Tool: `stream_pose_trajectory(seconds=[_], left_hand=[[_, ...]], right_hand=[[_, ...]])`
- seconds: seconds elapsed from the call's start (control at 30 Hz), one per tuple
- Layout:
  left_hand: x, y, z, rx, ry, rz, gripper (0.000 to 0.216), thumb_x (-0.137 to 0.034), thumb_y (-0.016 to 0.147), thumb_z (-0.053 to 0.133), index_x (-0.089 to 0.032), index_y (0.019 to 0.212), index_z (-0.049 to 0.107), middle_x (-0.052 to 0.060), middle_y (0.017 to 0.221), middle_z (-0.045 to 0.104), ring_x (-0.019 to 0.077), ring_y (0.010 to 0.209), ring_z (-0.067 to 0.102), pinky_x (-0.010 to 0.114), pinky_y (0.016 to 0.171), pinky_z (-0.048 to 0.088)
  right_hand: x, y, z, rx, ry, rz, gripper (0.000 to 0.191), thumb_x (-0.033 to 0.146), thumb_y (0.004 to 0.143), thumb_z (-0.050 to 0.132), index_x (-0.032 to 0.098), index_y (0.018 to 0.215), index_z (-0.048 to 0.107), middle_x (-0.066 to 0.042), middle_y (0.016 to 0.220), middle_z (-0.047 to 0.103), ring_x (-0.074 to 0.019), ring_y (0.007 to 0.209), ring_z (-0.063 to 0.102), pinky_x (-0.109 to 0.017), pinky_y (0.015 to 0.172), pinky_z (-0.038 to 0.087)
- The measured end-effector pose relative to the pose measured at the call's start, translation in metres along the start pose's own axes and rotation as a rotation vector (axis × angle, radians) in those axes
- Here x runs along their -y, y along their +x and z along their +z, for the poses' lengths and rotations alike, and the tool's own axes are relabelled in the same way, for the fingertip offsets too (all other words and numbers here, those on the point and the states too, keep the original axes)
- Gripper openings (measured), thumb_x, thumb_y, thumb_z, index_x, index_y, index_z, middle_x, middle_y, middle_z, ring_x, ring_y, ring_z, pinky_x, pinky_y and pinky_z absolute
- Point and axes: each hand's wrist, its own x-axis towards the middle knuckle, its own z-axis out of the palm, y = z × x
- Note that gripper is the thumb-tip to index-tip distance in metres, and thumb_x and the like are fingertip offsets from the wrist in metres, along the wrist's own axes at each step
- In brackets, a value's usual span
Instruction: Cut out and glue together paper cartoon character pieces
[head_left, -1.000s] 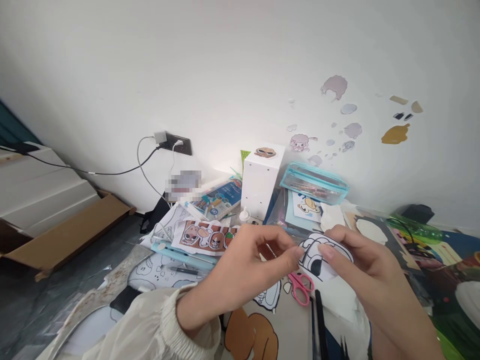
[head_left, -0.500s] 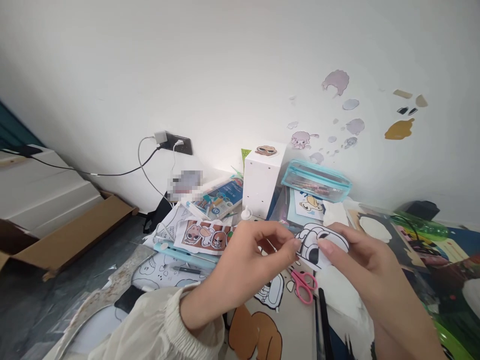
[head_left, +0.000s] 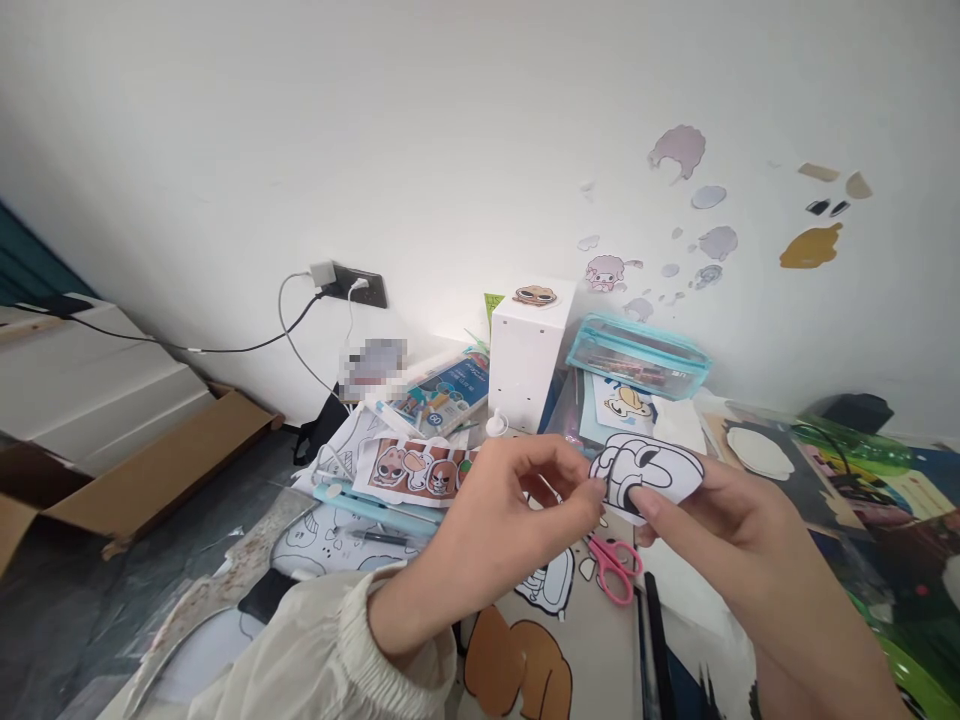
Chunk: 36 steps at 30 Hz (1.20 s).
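Observation:
Between my two hands is a paper cutout [head_left: 656, 470], white with a black-outlined cartoon drawing, held up over the table. My left hand [head_left: 517, 520] pinches its left edge between thumb and fingertips. My right hand [head_left: 720, 520] grips its lower right side, thumb on the front and fingers behind. Just beneath the hands lie pink-handled scissors [head_left: 619, 572], their blades partly hidden. Beside them is another black-and-white cutout [head_left: 553, 583], partly covered by my left hand. Closer to me sits a brown cartoon cutout [head_left: 517, 665] on a grey sheet.
A white box [head_left: 527, 360] stands against the wall, with a clear blue-edged pencil case [head_left: 637, 355] to its right. Printed sticker paper [head_left: 416, 470] and a pen [head_left: 382, 537] lie left. A black stick-like tool [head_left: 658, 640] lies right of the scissors. An open cardboard box [head_left: 195, 460] sits on the floor.
The cutout has tilted in my hands so more of its drawn face shows. Both hands keep their hold on it. The whole view has shifted slightly.

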Motion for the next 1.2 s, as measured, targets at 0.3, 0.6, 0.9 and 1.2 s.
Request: stream_pose_trajectory(seconds=[0.3,0.6,0.9,1.2], left_hand=[[0.000,-0.001,0.001,-0.028,-0.001,0.019,0.019,-0.027,0.083,0.060,-0.016,0.068,0.059,0.001,0.065,0.059,0.0120,0.064,0.057,0.022,0.059,0.045],[0.002,-0.001,-0.007,0.117,-0.236,0.019,0.025,-0.031,0.091,0.055,-0.015,0.075,0.065,0.001,0.070,0.064,0.0091,0.067,0.060,0.019,0.063,0.048],[0.003,0.000,-0.008,0.099,-0.214,0.030,0.017,-0.026,0.087,0.062,-0.016,0.074,0.066,-0.001,0.067,0.063,0.0077,0.065,0.059,0.016,0.060,0.047],[0.003,-0.001,-0.006,0.027,-0.030,0.123,0.021,-0.027,0.091,0.056,-0.017,0.073,0.064,-0.002,0.069,0.063,0.0076,0.067,0.057,0.017,0.060,0.045]], right_hand=[[0.000,-0.002,0.003,-0.028,0.051,0.042,0.015,0.038,0.079,0.060,0.024,0.075,0.064,-0.001,0.064,0.061,-0.0144,0.049,0.053,-0.024,0.037,0.042],[-0.005,0.002,0.002,-0.004,0.212,0.001,0.013,0.035,0.079,0.063,0.025,0.070,0.066,0.001,0.058,0.062,-0.0139,0.052,0.054,-0.025,0.049,0.044],[-0.008,0.004,-0.001,0.108,0.284,0.059,0.019,0.038,0.082,0.063,0.023,0.069,0.065,0.001,0.055,0.059,-0.0136,0.052,0.054,-0.025,0.049,0.043],[0.001,-0.001,0.004,-0.025,0.116,0.047,0.018,0.041,0.079,0.062,0.024,0.072,0.064,0.002,0.059,0.061,-0.0158,0.058,0.056,-0.026,0.054,0.046]])
